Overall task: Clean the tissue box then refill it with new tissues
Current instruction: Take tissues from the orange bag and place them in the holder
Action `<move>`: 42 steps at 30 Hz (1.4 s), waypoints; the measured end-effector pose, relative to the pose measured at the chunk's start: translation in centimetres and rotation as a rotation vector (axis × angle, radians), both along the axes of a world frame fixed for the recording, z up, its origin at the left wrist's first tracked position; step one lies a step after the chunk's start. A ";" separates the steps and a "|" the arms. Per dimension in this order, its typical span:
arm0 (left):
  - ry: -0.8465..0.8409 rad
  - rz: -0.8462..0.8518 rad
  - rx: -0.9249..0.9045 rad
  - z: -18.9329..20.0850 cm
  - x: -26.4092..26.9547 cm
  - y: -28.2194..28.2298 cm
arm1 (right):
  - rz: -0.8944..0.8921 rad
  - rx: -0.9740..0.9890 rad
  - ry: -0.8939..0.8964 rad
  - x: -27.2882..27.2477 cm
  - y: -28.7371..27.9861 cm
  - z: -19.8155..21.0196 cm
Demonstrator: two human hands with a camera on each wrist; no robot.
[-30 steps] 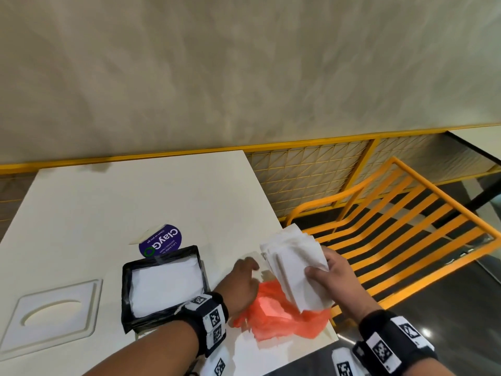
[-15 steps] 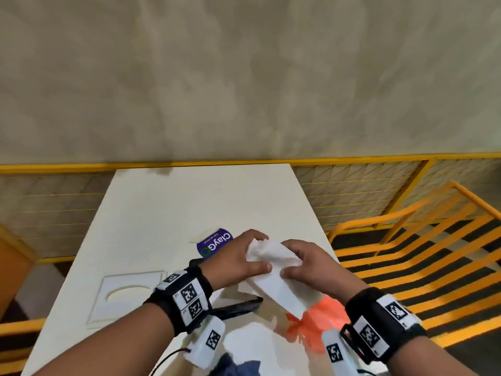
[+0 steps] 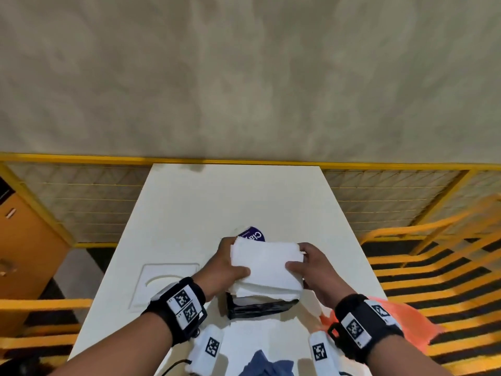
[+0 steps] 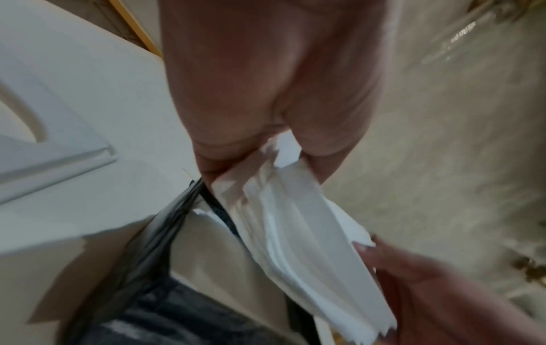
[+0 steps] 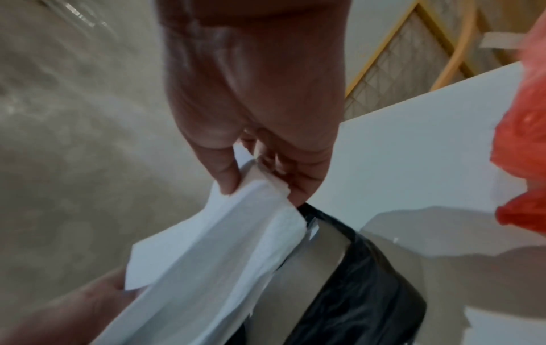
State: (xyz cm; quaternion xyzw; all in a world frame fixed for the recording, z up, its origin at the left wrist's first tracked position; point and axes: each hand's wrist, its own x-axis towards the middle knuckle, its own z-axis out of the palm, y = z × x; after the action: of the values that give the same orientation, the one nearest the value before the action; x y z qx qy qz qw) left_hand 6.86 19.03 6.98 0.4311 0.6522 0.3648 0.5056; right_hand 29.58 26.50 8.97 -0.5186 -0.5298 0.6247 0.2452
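A stack of white tissues [image 3: 267, 264] is held level just above the open black tissue box [image 3: 259, 308] on the white table [image 3: 235, 196]. My left hand [image 3: 225, 264] grips the stack's left edge [image 4: 266, 186], thumb on top. My right hand [image 3: 311, 267] pinches its right edge [image 5: 257, 193]. The box [image 4: 141, 268] [image 5: 363, 268] has more white tissue inside. Its white lid [image 3: 162, 283] with an oval slot lies flat to the left of the box.
An orange plastic bag [image 3: 406, 324] lies at the table's right edge. A purple round sticker [image 3: 252, 234] peeks out behind the tissues. A blue cloth [image 3: 267, 365] lies at the near edge. Yellow slatted chairs [image 3: 433, 256] flank the table; a wall stands behind.
My left hand left the orange bag and joined the right on the tissue stack. Both hands brought the stack leftward and levelled it over the black box.
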 end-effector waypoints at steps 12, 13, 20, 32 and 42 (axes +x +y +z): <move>1.018 -0.261 -0.126 -2.4 1.6 0.5 | 0.314 0.346 -0.664 -2.2 0.7 -2.3; 1.093 -0.265 -0.108 -2.4 1.7 0.6 | 0.355 0.379 -0.709 -2.1 0.7 -2.4; 1.194 -0.533 0.091 -3.1 2.8 1.3 | 0.657 0.859 -1.108 -1.8 0.9 -3.7; 1.212 -0.677 -0.010 -4.1 1.4 0.7 | 0.967 0.886 -1.177 -2.0 1.8 -5.6; 1.325 -0.740 -0.036 -4.7 1.1 1.4 | 0.980 0.840 -1.190 -2.3 1.3 -5.5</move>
State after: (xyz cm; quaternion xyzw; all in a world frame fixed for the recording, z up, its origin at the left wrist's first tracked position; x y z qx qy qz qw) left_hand 7.98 20.42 2.30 0.7426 0.6381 -0.1745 0.1046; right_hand 27.26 27.85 3.44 -0.3394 -0.9190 0.0388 -0.1970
